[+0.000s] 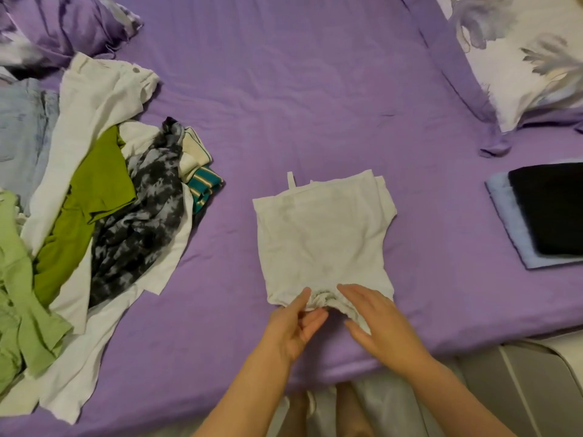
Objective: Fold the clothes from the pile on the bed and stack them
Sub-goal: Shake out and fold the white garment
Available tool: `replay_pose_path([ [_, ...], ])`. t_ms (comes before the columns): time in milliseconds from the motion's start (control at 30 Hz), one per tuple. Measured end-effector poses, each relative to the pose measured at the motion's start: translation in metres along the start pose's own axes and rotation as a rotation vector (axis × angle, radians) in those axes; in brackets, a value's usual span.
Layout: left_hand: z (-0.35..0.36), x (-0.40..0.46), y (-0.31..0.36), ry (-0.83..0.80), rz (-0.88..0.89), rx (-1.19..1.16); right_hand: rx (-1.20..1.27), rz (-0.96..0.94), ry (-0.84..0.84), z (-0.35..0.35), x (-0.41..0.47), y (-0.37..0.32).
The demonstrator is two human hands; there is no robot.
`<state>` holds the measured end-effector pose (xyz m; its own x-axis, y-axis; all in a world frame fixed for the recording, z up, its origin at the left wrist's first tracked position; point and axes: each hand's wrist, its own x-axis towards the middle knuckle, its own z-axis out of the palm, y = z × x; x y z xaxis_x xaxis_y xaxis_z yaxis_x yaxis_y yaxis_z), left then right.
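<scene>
White top (321,234), half-folded on bed (315,89); left hand (293,323) apparently pinched bunched hem, right hand (378,320) lay spread; hem wanted flattening before next fold.

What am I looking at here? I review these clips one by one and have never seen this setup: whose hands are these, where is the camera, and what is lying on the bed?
No machine here: a person's two bare hands, filmed by one wide-angle camera worn on the head, looking down. The surface is a bed with a purple sheet. In the middle lies a partly folded white cotton top. The left hand pinches its bunched near edge; the right hand rests open on the same edge. On the left is the unfolded pile of mixed clothes. On the right is the finished stack: a folded black garment on a folded light blue one.
</scene>
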<state>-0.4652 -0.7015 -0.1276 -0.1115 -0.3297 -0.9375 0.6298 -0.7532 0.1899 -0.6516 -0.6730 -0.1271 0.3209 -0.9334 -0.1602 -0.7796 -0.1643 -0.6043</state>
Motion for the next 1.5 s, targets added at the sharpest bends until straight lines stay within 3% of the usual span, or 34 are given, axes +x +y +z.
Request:
replay_pose_path([
  [67,0.008,-0.003,0.013,-0.03,0.003,-0.043,0.022,0.078,0.038,-0.003,0.02,-0.001],
  [133,0.013,-0.005,0.026,-0.024,0.068,-0.001,0.074,0.164,-0.027,-0.017,0.045,0.008],
  [200,0.016,-0.002,0.039,0.053,0.23,0.266,0.142,0.187,-0.122,-0.032,0.071,0.018],
  [267,0.019,0.005,0.05,0.165,0.456,0.679,0.218,0.165,-0.186,-0.044,0.096,0.021],
  [367,0.029,0.017,0.065,0.106,0.685,1.027,0.26,0.157,-0.292,-0.053,0.126,0.025],
  [467,0.043,0.031,0.072,0.015,0.635,1.089,0.342,0.184,-0.349,-0.056,0.148,0.029],
  [600,0.052,0.054,0.078,0.101,0.646,1.042,0.584,0.33,-0.299,-0.062,0.159,0.045],
  [700,0.051,0.071,0.085,0.144,0.631,0.93,0.674,0.39,-0.379,-0.064,0.152,0.065],
  [800,0.052,0.086,0.093,0.177,0.627,0.873,0.53,0.388,-0.407,-0.047,0.148,0.081],
  [933,0.065,0.102,0.102,0.227,0.713,0.915,0.492,0.474,-0.024,-0.032,0.17,0.087],
  [1067,0.088,0.113,0.122,0.297,0.787,0.913,0.404,0.468,0.131,-0.028,0.209,0.086],
  [1133,0.092,0.117,0.123,0.471,0.874,1.138,0.289,0.454,0.185,-0.022,0.221,0.083],
  [1200,0.089,0.118,0.115,0.663,1.165,1.447,0.117,0.406,0.226,-0.014,0.222,0.078],
  [1267,0.081,0.121,0.097,0.599,1.434,1.674,-0.05,0.275,0.213,-0.002,0.213,0.07],
  [1300,0.076,0.124,0.088,0.521,1.464,1.776,-0.142,0.182,0.173,0.005,0.205,0.067],
  [1367,0.063,0.133,0.078,0.439,1.375,1.941,-0.328,0.044,0.024,0.02,0.189,0.068],
  [1500,0.045,0.153,0.079,0.44,1.237,2.091,-0.469,0.076,-0.106,0.035,0.184,0.1],
])
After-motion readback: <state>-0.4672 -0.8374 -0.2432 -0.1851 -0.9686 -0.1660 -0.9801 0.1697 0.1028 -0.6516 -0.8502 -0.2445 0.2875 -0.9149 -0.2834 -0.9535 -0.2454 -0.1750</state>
